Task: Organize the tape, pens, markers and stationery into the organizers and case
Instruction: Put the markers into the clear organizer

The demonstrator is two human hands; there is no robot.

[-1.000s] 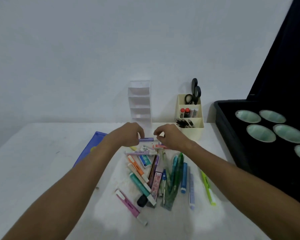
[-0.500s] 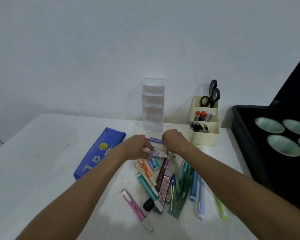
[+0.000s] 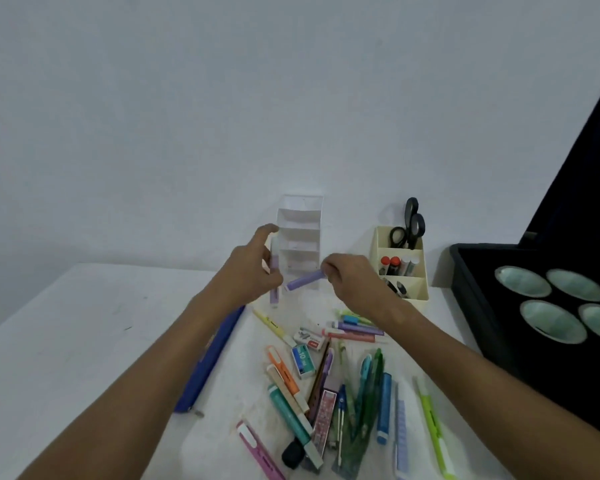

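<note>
My left hand (image 3: 248,266) grips a lilac highlighter (image 3: 274,271) held upright just left of the white tiered organizer (image 3: 300,233). My right hand (image 3: 352,277) pinches a second lilac marker (image 3: 303,280), tilted, in front of the organizer's lowest tier. A heap of pens, highlighters and markers (image 3: 329,386) lies on the white table (image 3: 66,341) below both hands. A blue pencil case (image 3: 212,355) lies partly under my left forearm.
A cream organizer (image 3: 414,289) at the back holds black scissors (image 3: 407,225), red-capped markers and pens. Small staple boxes (image 3: 303,358) lie in the heap. A black open case (image 3: 492,327) with pale green bowls (image 3: 553,320) fills the right side.
Both hands rose from the heap toward the white organizer, each carrying a lilac marker. The left hand's marker turned upright. The camera view shifted left and up.
</note>
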